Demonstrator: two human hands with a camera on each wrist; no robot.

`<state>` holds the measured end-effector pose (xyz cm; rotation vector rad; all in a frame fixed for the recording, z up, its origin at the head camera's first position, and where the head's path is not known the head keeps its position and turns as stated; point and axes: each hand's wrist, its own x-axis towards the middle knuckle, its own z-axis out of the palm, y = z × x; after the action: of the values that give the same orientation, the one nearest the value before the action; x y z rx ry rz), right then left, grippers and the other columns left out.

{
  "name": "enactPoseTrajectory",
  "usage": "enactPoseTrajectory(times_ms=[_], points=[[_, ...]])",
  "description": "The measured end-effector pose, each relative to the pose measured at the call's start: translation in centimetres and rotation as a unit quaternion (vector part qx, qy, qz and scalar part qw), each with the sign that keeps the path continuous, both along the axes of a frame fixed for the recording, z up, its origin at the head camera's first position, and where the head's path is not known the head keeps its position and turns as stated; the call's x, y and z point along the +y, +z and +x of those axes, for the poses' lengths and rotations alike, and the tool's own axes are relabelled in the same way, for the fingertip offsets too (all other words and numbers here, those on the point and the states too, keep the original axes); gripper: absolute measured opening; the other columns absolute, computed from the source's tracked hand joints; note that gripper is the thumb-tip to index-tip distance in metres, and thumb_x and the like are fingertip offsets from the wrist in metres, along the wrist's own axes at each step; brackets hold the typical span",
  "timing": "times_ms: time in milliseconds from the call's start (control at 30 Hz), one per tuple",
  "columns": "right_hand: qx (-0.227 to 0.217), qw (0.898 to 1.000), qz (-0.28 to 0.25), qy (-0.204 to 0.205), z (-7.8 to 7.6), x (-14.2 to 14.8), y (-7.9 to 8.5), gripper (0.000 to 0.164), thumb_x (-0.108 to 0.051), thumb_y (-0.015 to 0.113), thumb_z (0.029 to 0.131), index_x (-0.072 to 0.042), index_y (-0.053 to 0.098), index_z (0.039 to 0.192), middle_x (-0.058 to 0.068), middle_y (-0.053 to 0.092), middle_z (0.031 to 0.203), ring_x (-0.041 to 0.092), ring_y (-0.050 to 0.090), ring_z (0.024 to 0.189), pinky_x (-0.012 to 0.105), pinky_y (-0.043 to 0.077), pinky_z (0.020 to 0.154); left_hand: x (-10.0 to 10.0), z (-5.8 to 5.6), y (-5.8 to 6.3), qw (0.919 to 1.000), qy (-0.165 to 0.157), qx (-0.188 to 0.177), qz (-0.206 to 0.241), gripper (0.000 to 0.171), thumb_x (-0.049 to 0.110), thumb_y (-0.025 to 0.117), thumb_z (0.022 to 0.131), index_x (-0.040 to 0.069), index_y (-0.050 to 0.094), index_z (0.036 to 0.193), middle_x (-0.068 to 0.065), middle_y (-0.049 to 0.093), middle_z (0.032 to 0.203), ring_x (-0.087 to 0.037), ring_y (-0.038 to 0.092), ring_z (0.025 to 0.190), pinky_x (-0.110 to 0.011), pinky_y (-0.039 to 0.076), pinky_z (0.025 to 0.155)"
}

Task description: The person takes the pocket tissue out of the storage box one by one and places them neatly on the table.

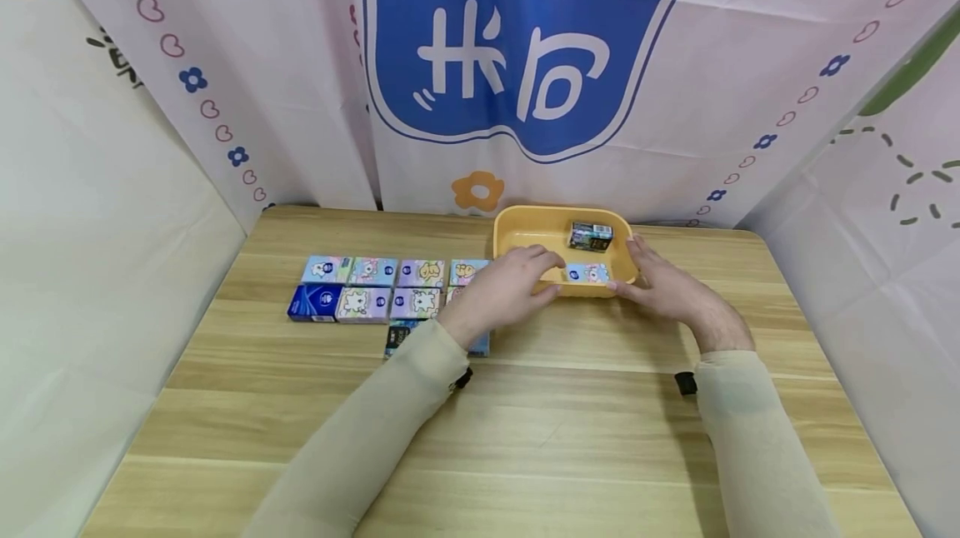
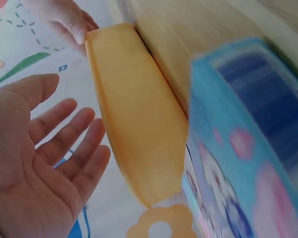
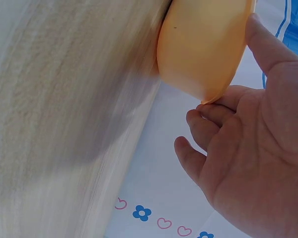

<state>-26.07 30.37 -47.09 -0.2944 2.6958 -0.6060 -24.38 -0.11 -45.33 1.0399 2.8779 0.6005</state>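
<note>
A yellow plastic basket (image 1: 525, 220) stands at the back of the table. Inside it are a dark, patterned tissue pack (image 1: 591, 236) and a light blue cartoon tissue pack (image 1: 587, 273). My left hand (image 1: 504, 284) reaches over the basket's front left rim, its fingers loosely bent near the light blue pack. In the left wrist view, nothing shows in that left hand (image 2: 54, 153). My right hand (image 1: 671, 284) holds the basket's right front corner, thumb at the front and fingers at the right end. The right wrist view shows these fingers (image 3: 221, 113) touching the rim.
Left of the basket, several tissue packs (image 1: 363, 303) lie in rows, with a dark blue pack (image 1: 317, 303) at the left end. My left forearm (image 1: 375, 430) partly covers the front row. A printed curtain (image 1: 315, 63) hangs behind the wooden table (image 1: 570, 438).
</note>
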Motion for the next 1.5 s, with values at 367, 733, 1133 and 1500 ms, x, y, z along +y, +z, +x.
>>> enactPoseTrajectory(times_ms=[367,733,1133,1500], points=[[0.006,1.0,0.002,0.009,0.0,0.0,0.1,0.105,-0.071,0.05,0.101,-0.013,-0.004,0.17,0.014,-0.009,0.179,0.048,0.005,0.164,0.07,0.011,0.132,4.0,-2.5,-1.3,0.9966,0.053,-0.061,0.016,0.043,0.039,0.06,0.106,0.019,0.062,0.144,-0.001,0.066,0.145,-0.02,0.065,0.131,-0.038,0.057,0.113],[0.007,1.0,-0.004,0.012,-0.1,0.1,0.1,0.106,-0.072,0.05,0.1,-0.013,-0.004,0.17,0.013,-0.01,0.179,0.047,0.004,0.165,0.068,0.01,0.133,6.1,-4.3,-2.6,0.985,0.094,-0.145,0.0,0.051,0.046,0.05,0.11,0.02,0.054,0.154,0.0,0.056,0.159,-0.021,0.052,0.149,-0.043,0.044,0.126],[0.006,1.0,0.001,0.015,-0.2,0.1,0.2,0.106,-0.073,0.049,0.1,-0.013,-0.005,0.17,0.014,-0.01,0.179,0.047,0.003,0.165,0.068,0.01,0.133,7.0,-4.9,-2.7,0.9877,0.069,-0.14,-0.003,0.04,0.044,0.05,0.11,0.025,0.065,0.143,0.004,0.071,0.139,-0.014,0.067,0.126,-0.038,0.056,0.11],[0.001,1.0,-0.005,0.011,0.0,0.1,0.1,0.106,-0.074,0.049,0.099,-0.015,-0.005,0.17,0.012,-0.011,0.179,0.047,0.003,0.165,0.07,0.01,0.132,7.0,-5.2,-2.9,0.9888,0.056,-0.134,0.035,0.034,0.034,0.06,0.107,0.018,0.07,0.134,0.0,0.071,0.134,-0.015,0.066,0.124,-0.036,0.056,0.11]])
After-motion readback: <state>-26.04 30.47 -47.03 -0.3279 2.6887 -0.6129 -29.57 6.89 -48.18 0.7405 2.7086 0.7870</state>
